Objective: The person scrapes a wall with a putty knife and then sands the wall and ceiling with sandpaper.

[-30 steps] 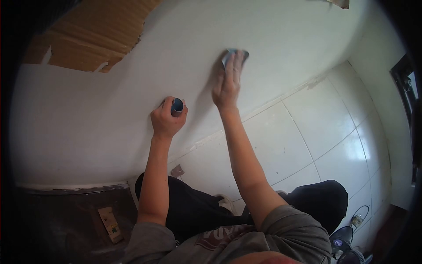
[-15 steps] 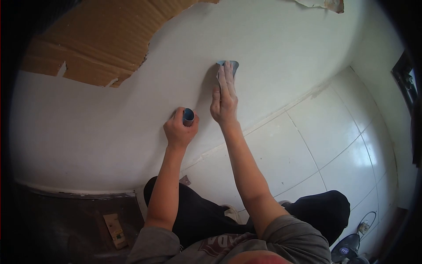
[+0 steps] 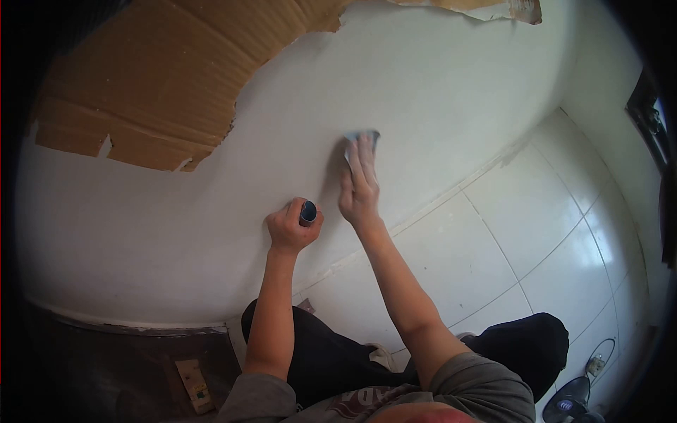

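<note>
My left hand is closed around a rolled-up piece of sandpaper, whose open bluish end faces up at me. That fist rests close to the white wall. Higher up and to the right, my right hand lies along the wall with its fingers stretched out and whitened with dust. Under those fingers is a sheet of blue-grey sandpaper, held against the wall surface; its edges show past the fingertips, and the rest is covered. Slight blur shows on the right fingers.
Torn brown cardboard covers the upper left of the wall. White floor tiles run along the wall's foot at right. A pale wooden piece lies on dark flooring at lower left. A black object with a cord sits at lower right.
My right hand and its sandpaper have slid down the wall toward me. The left hand with the roll appears lower too, and the whole view has shifted slightly, showing more cardboard.
</note>
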A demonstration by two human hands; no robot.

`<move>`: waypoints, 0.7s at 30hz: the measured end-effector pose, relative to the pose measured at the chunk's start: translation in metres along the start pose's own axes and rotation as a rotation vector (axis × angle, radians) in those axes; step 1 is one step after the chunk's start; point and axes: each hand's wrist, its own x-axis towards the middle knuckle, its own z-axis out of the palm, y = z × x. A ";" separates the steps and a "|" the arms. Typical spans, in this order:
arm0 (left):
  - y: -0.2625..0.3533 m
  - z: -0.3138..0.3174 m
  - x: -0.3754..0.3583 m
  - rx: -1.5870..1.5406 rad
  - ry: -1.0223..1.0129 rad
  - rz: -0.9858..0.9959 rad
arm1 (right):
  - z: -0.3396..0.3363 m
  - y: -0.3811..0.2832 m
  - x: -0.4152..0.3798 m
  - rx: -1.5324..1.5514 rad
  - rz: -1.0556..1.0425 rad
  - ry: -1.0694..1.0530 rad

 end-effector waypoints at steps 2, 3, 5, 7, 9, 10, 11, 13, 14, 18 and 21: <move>-0.001 0.000 0.000 0.030 0.021 0.039 | 0.003 -0.030 0.041 0.049 -0.019 -0.027; -0.002 0.002 0.000 0.043 0.034 0.061 | 0.002 -0.042 0.059 0.073 -0.032 -0.057; -0.006 0.005 -0.004 0.039 0.042 0.083 | 0.004 -0.061 0.083 0.072 -0.056 -0.060; -0.005 0.006 -0.003 0.031 0.041 0.087 | 0.004 -0.058 0.087 0.059 -0.084 -0.074; -0.004 0.004 -0.002 0.020 0.033 0.077 | -0.002 -0.039 0.076 0.033 -0.117 -0.097; -0.003 0.003 -0.003 0.022 0.018 0.059 | -0.004 -0.025 0.064 0.012 -0.100 -0.047; -0.002 0.002 -0.002 0.025 0.003 0.047 | -0.005 -0.007 0.049 -0.008 -0.084 0.008; -0.002 0.002 -0.002 0.033 -0.013 0.032 | -0.009 0.026 0.012 -0.086 -0.051 0.117; -0.003 0.003 -0.004 0.037 -0.017 0.029 | -0.013 0.035 -0.005 -0.142 -0.001 0.141; -0.005 0.004 -0.004 0.028 -0.014 0.039 | -0.015 0.056 -0.041 -0.124 0.063 0.200; -0.005 0.004 -0.002 0.000 0.028 0.064 | -0.013 0.051 -0.042 -0.184 0.107 0.186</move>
